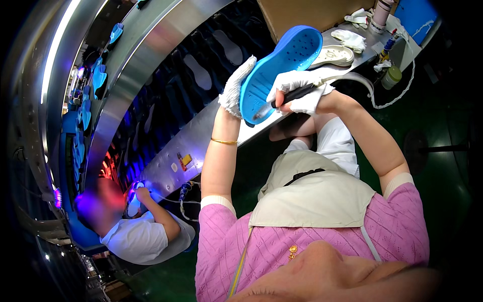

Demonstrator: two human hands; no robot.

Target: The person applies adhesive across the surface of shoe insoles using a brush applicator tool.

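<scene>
A blue shoe sole [283, 60], hollow with a raised rim, is tilted above the edge of a metal bench. My left hand [237, 88], in a white knit glove, is closed along its left rim. My right hand [302, 91], in a white glove with a bare fingertip showing, grips a black-handled brush [298, 94]. A pale hose [354, 77] runs from the hand's far side. The brush's tip is at the near end of the sole's inside, where a whitish wet-looking patch [261, 111] shows.
A cream shoe [334, 56] lies on the bench behind the blue sole, near crumpled white gloves [349, 40] and a pink bottle [381, 15]. Dark racks with grey soles [197, 71] stand beyond. At left, a co-worker [146, 234] handles another sole, and blue soles [99, 75] line a conveyor.
</scene>
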